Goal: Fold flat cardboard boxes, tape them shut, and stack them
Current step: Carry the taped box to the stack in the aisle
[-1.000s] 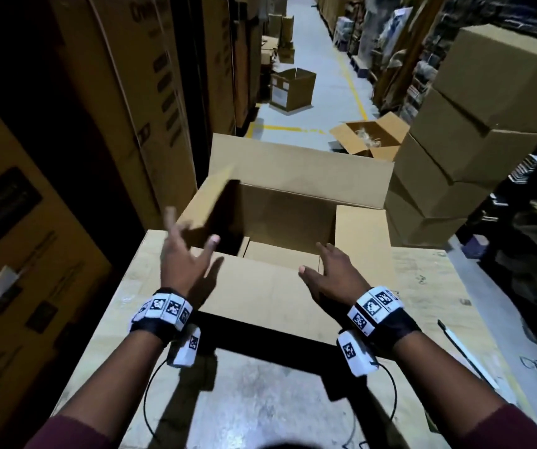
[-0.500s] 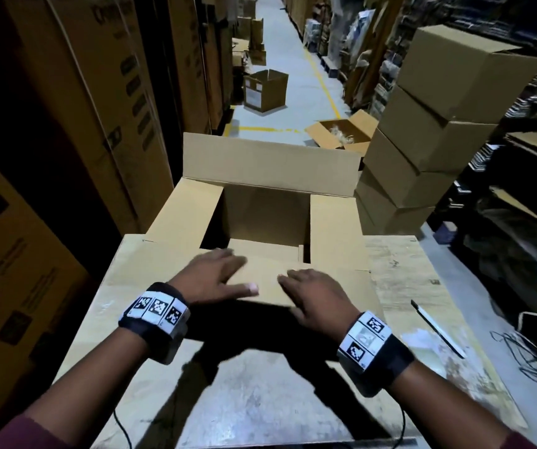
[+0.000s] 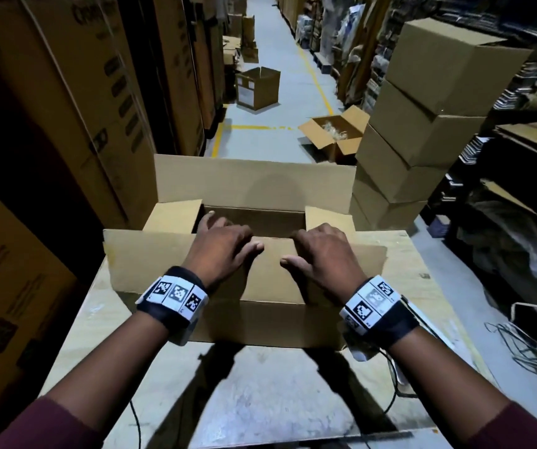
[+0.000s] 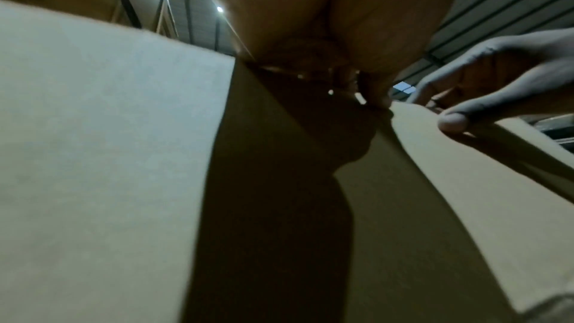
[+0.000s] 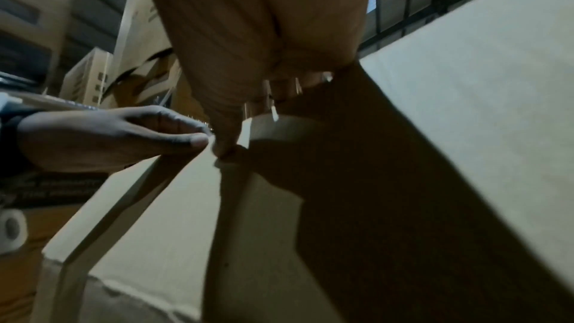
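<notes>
a warehouse aisle. tall printed cartons (image 3: 76, 92) line the left side. on the right stands a stack (image 3: 422, 124) of closed plain boxes, close behind the table's far right corner. farther down the floor sit two open boxes: one (image 3: 258, 89) upright in the aisle, and one (image 3: 333, 136) near the stack with pale packing stuff inside. dark cables (image 3: 526, 345) lie on the floor at the right.

a person in maroon sleeves stands at a pale table (image 3: 260, 393) with a marker band on each wrist. the box (image 3: 260, 306) being folded sits on the table right in front of them, nothing between.

the left hand (image 3: 221, 251) and right hand (image 3: 322, 254) lie side by side on the near flap (image 3: 150, 260), which stands raised. both have their fingers curled over the flap's top edge and thumbs on its near face, gripping it. the wrist views show each thumb against the cardboard.

the far flap (image 3: 254, 186) stands upright. the two side flaps (image 3: 173, 218) are folded in over the opening. the gap between them is dark; what is inside cannot be seen.
</notes>
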